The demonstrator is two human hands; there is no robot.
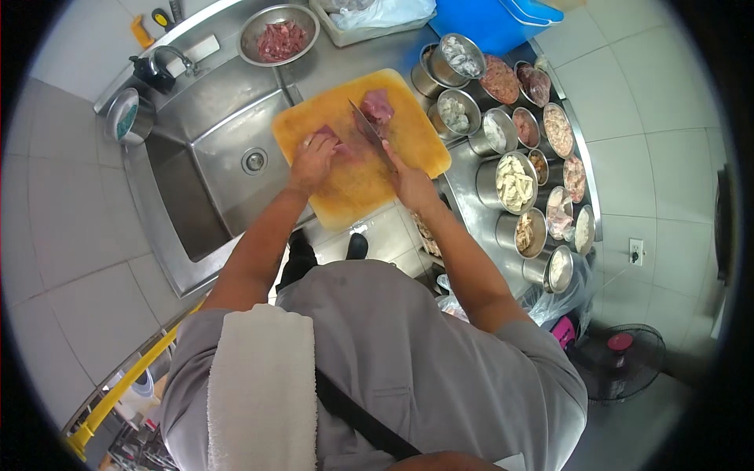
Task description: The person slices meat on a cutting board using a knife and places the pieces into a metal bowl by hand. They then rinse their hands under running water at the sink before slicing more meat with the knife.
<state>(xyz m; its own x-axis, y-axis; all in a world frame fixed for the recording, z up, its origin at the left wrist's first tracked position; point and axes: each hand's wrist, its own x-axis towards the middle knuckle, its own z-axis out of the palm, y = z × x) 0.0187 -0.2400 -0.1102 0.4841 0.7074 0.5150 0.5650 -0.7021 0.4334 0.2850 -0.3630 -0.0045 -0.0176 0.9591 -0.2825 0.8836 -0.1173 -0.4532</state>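
Note:
On the yellow cutting board (345, 196), my left hand (313, 161) rests with bent fingers pressed on a piece of red meat (328, 135). My right hand (410, 179) grips the handle of a large knife (369, 129), its blade slanting up and left across the board. The blade lies between the piece under my left hand and a second chunk of meat (377, 106) near the board's top edge. The knife and the piece under my left hand look slightly apart.
A steel sink (228, 180) is left of the board. Behind it stands a bowl (250, 33) of cut meat. Several metal containers of meat and other food, one with pale strips (514, 184), line the right counter. A blue bin (487, 23) sits at the back; a fan (620, 365) stands lower right.

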